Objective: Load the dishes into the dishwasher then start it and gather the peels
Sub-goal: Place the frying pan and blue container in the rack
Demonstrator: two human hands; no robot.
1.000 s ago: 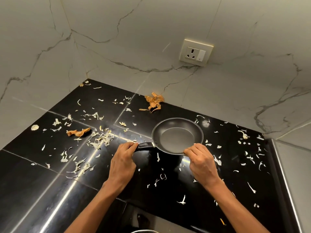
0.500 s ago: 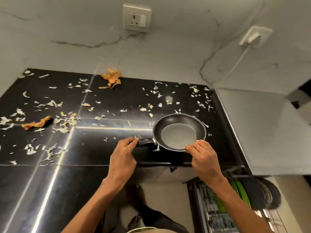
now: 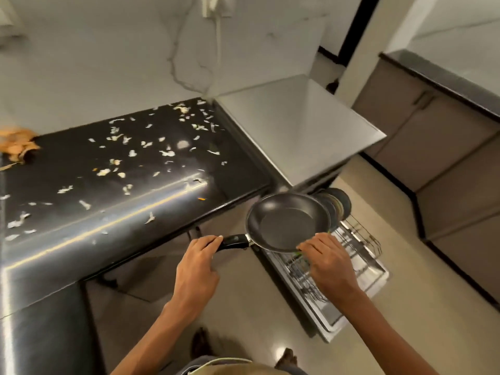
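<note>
A small black frying pan (image 3: 286, 221) hangs in the air past the counter's right front edge, above the pulled-out dishwasher rack (image 3: 349, 263). My left hand (image 3: 196, 266) grips its black handle. My right hand (image 3: 328, 262) pinches the pan's near rim. Dark plates (image 3: 336, 203) stand upright at the back of the rack. White peel scraps (image 3: 130, 152) lie scattered over the black counter (image 3: 67, 209), and a heap of orange-brown onion skins (image 3: 16, 143) sits at its far left by the wall.
The steel-grey dishwasher top (image 3: 295, 125) adjoins the counter on the right, with the open door (image 3: 351, 307) low over the floor. Brown cabinets (image 3: 446, 147) line the far right. My feet (image 3: 286, 357) stand on the beige floor.
Both hands have carried the pan right, off the counter and out over the open dishwasher rack. The view has swung right with it, so the peels now lie to the left.
</note>
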